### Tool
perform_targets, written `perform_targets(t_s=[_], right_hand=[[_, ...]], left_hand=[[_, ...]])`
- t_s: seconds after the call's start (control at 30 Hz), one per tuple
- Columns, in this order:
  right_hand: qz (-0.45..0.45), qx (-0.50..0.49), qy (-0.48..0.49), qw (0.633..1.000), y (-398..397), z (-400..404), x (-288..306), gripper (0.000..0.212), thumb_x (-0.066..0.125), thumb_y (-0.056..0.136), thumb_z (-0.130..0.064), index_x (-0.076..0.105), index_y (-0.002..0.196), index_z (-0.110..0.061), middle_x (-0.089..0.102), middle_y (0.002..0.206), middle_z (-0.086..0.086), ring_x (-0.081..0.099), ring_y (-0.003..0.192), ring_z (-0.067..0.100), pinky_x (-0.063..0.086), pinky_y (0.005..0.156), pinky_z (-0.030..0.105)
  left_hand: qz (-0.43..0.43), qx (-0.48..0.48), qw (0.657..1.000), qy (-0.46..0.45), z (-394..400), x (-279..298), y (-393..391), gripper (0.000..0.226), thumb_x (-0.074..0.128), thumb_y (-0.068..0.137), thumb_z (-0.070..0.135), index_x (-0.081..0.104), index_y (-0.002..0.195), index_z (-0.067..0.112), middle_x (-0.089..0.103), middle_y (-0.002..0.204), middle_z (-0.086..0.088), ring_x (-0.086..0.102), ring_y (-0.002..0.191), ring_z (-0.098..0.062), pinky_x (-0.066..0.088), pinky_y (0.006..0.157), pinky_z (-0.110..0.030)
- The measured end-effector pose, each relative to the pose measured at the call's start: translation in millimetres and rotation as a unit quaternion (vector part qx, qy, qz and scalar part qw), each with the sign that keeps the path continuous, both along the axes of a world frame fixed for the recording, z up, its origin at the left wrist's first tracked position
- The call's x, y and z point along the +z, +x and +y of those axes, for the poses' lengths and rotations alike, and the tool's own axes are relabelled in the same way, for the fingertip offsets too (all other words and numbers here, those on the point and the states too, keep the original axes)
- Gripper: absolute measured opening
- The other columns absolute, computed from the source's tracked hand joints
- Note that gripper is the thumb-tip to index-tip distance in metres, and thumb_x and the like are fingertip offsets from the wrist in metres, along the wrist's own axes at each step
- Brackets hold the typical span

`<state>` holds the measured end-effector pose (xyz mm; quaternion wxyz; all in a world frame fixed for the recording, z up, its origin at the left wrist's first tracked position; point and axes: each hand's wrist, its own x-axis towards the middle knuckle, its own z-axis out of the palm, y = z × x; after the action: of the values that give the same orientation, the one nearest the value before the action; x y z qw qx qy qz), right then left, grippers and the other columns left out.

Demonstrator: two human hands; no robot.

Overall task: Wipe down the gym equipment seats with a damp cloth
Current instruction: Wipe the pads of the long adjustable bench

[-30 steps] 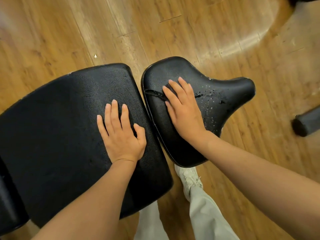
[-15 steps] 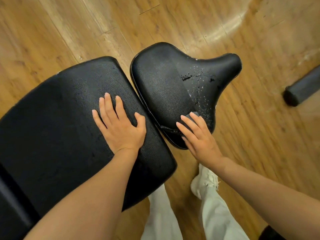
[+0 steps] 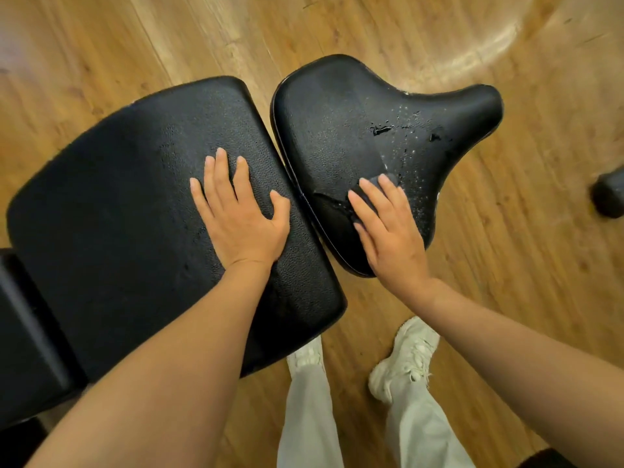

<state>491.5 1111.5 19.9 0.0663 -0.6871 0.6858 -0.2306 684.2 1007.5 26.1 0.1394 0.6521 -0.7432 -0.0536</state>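
Note:
Two black padded pieces of a gym bench fill the view. The saddle-shaped seat pad (image 3: 341,130) lies on the right, with water droplets (image 3: 405,130) across its narrow end. My right hand (image 3: 388,228) presses flat, fingers straight, on a dark cloth (image 3: 388,180) at the seat's near part; most of the cloth is hidden under the hand. The large back pad (image 3: 118,214) lies on the left. My left hand (image 3: 241,214) rests flat on it near the gap between the pads, fingers spread.
Wooden floor (image 3: 169,38) surrounds the bench. A black foam roller end (image 3: 609,194) shows at the right edge. My legs in pale trousers (image 3: 307,417) and white shoes (image 3: 405,359) stand below the pads. A black frame part (image 3: 27,332) sits at the lower left.
My right hand slid with the cloth from the seat's middle down to its near edge, then a little back up onto the seat. My left hand stayed flat on the back pad.

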Motion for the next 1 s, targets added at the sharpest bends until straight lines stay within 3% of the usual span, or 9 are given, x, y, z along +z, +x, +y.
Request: perform_targets(t_s=[0.2, 0.3, 0.5, 0.63, 0.83, 0.93, 1.0], right_hand=[[0.017, 0.056, 0.008, 0.998, -27.9, 71.6, -20.4, 0.039, 0.049, 0.107, -0.014, 0.042, 0.145, -0.011, 0.037, 0.152, 0.009, 0.022, 0.15, 0.028, 0.024, 0.12, 0.052], [0.017, 0.049, 0.004, 0.999, -24.0, 67.6, -19.8, 0.041, 0.051, 0.105, -0.013, 0.043, 0.145, -0.01, 0.037, 0.152, 0.01, 0.027, 0.146, 0.033, 0.025, 0.119, 0.055], [0.022, 0.017, -0.005, 1.0, -0.5, 25.1, -3.7, 0.042, 0.052, 0.101, -0.012, 0.053, 0.142, -0.003, 0.048, 0.148, 0.017, 0.033, 0.142, 0.038, 0.022, 0.121, 0.054], [0.004, 0.039, -0.015, 0.999, -4.4, 46.7, -14.2, 0.041, 0.05, 0.103, -0.007, 0.049, 0.144, -0.005, 0.046, 0.151, 0.014, 0.033, 0.143, 0.036, 0.021, 0.122, 0.052], [0.049, 0.113, -0.014, 0.992, -54.5, 100.5, -43.1, 0.077, 0.068, 0.086, 0.014, 0.035, 0.151, -0.011, 0.031, 0.157, 0.006, 0.013, 0.153, 0.025, 0.017, 0.124, 0.048], [0.032, 0.121, -0.029, 0.992, -56.8, 93.7, -43.3, 0.07, 0.065, 0.089, 0.013, 0.037, 0.149, -0.009, 0.033, 0.156, 0.007, 0.018, 0.152, 0.027, 0.019, 0.123, 0.048], [-0.002, 0.109, -0.038, 0.993, -57.3, 84.4, -38.2, 0.054, 0.058, 0.097, 0.005, 0.04, 0.147, -0.005, 0.036, 0.154, 0.011, 0.026, 0.147, 0.033, 0.024, 0.121, 0.051]], left_hand=[[-0.03, -0.017, 0.997, 0.063, 3.7, 8.0, 2.2, 0.062, 0.039, 0.098, 0.034, 0.036, 0.15, -0.001, 0.026, 0.161, -0.02, 0.018, 0.151, -0.036, 0.008, 0.124, -0.052], [-0.053, -0.041, 0.995, 0.08, 23.6, 13.8, 2.3, 0.061, 0.036, 0.101, 0.03, 0.03, 0.153, -0.001, 0.021, 0.163, -0.021, 0.016, 0.152, -0.036, 0.011, 0.124, -0.052], [-0.015, -0.031, 0.993, 0.113, 110.3, 20.1, -12.1, 0.061, 0.044, 0.099, 0.027, 0.031, 0.153, 0.0, 0.023, 0.163, -0.019, 0.016, 0.152, -0.034, 0.011, 0.124, -0.05], [-0.044, -0.027, 0.995, 0.091, 133.7, 17.0, -21.7, 0.058, 0.045, 0.099, 0.024, 0.035, 0.151, -0.001, 0.029, 0.161, -0.018, 0.022, 0.15, -0.033, 0.014, 0.124, -0.049], [-0.043, -0.012, 0.996, 0.08, 134.6, 14.2, -25.3, 0.061, 0.039, 0.096, 0.027, 0.036, 0.15, -0.001, 0.031, 0.159, -0.019, 0.023, 0.15, -0.034, 0.015, 0.124, -0.051], [-0.045, -0.016, 0.997, 0.064, 135.3, 11.2, -25.3, 0.062, 0.041, 0.094, 0.026, 0.039, 0.148, -0.003, 0.033, 0.158, -0.02, 0.025, 0.149, -0.036, 0.015, 0.123, -0.051], [-0.047, -0.017, 0.997, 0.063, 135.3, 10.7, -25.0, 0.062, 0.041, 0.093, 0.026, 0.039, 0.148, -0.003, 0.033, 0.158, -0.02, 0.026, 0.148, -0.036, 0.016, 0.123, -0.052]])
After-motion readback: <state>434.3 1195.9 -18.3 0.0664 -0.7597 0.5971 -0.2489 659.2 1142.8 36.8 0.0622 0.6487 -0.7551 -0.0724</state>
